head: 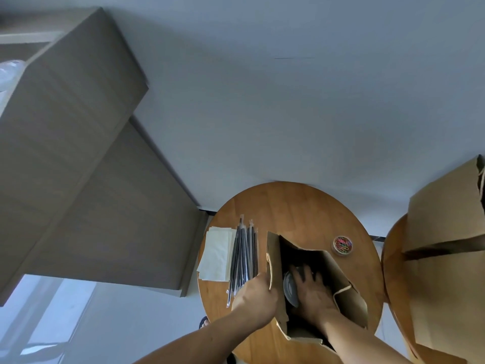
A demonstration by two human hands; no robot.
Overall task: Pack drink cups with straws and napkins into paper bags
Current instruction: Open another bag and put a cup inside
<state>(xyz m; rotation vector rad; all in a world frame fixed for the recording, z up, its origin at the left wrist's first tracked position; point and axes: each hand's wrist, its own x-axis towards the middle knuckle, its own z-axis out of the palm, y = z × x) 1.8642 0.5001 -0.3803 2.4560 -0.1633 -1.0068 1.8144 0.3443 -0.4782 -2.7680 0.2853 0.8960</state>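
Right hand (312,290), lower centre, reaches into the open brown paper bag (349,274) on the round wooden counter (288,206), its grip open, fingers spread over the lidded plastic drink cup (290,287) inside; left hand (256,295) pinches the bag's left rim. Likely hazards: the cup tipping on release, or the pinched rim tearing under pull.

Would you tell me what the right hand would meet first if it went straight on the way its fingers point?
Most likely the lidded cup, right at the fingertips of the right hand inside the paper bag; depth in the dark bag is hard to judge.
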